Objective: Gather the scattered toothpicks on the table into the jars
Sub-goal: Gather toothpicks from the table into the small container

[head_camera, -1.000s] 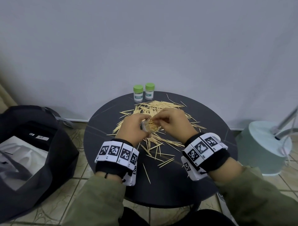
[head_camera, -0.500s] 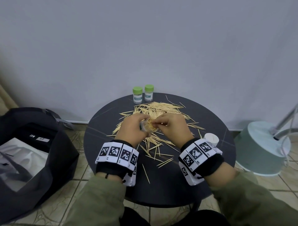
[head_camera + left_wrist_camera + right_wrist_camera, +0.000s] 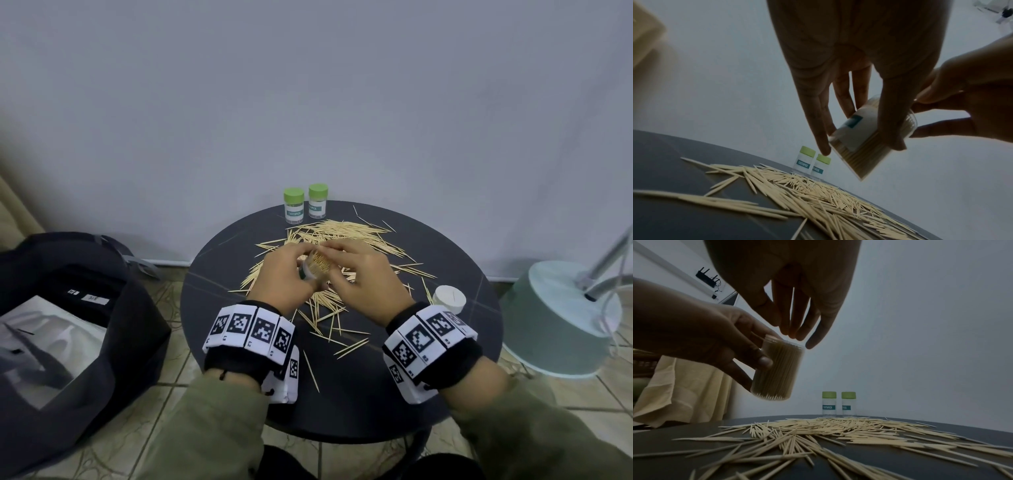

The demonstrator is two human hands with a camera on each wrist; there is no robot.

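Note:
My left hand (image 3: pixel 284 274) grips a clear open jar (image 3: pixel 315 269), packed with toothpicks and held tilted above the table. In the left wrist view its fingers and thumb wrap the jar (image 3: pixel 863 141). My right hand (image 3: pixel 363 277) hovers at the jar's mouth; its straight fingers (image 3: pixel 791 331) point down at the toothpick tips in the jar (image 3: pixel 777 374), and nothing shows pinched between them. Loose toothpicks (image 3: pixel 342 229) lie in a wide heap under and beyond both hands. Two closed green-lidded jars (image 3: pixel 294 205) (image 3: pixel 318 200) stand at the far edge.
A white lid (image 3: pixel 448 299) lies on the round dark table (image 3: pixel 376 394) right of my right wrist. A black bag (image 3: pixel 68 325) stands on the floor to the left. A pale green lamp base (image 3: pixel 561 318) stands to the right. A wall rises close behind the table.
Both hands stay at the jar. My right wrist has shifted left, uncovering the white lid, and its fingers have settled over the jar's mouth.

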